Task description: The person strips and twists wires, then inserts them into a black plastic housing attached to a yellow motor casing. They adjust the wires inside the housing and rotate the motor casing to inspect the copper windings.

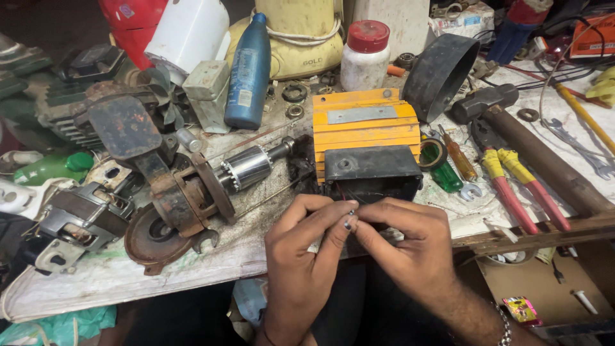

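Head view, lower centre of frame: left hand (301,256) and right hand (407,247) meet fingertip to fingertip just in front of the black box housing (371,172), which sits mid-frame against an orange finned block (363,128). Both hands are pinched shut on thin wire ends (349,214) that seem to lead out of the housing (strands too fine to count). Judgement: wire-end work, twisting or joining, is the step in hand; the next move calls for a steady pinch from one hand while the other turns, with little slack to spare.

Left of centre lies a motor armature (246,168) on a rusty end plate (186,195).

Packages and labels:
- blue bottle (248,67), upper centre-left, tall, with a pale rectangular label low on its side
- white jar (364,57) with red lid, upper centre, squat cylinder
- yellow appliance base (301,38), top centre, printed lettering at lower right
- orange packet (592,35), top right corner, partly cut off
- small pink-and-green sachet (520,309), lower right, below the bench edge

Red-and-yellow pliers (522,192) lie at right, well apart from the hands.
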`<control>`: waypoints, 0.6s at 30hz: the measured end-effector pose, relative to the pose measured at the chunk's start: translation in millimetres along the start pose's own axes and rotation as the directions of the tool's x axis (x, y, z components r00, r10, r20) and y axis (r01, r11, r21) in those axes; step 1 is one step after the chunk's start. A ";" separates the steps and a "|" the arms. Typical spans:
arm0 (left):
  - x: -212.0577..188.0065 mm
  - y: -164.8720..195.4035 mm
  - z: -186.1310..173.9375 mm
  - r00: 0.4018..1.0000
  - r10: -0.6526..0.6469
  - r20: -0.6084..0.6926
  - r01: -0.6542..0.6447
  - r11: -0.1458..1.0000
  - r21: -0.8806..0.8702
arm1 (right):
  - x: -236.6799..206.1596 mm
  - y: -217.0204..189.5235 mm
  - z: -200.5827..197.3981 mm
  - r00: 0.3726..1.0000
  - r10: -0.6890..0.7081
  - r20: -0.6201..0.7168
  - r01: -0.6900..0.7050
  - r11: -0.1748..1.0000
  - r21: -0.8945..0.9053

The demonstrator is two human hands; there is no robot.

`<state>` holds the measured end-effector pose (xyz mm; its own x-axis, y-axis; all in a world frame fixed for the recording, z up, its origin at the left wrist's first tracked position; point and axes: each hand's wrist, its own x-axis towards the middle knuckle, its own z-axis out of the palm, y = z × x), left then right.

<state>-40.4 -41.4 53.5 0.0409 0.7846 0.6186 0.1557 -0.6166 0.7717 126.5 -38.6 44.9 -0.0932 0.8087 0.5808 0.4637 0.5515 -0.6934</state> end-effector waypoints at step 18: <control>0.8 -17.6 15.1 0.990 -0.079 -0.116 0.074 0.996 -0.049 | -10.4 18.0 20.5 0.949 0.281 0.146 -0.316 0.854 0.413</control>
<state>-28.2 -29.0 38.2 -0.0863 0.8181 0.5686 0.1098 -0.5595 0.8215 117.7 -33.0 17.6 -0.0873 0.9518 0.2940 0.0618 0.2997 -0.9520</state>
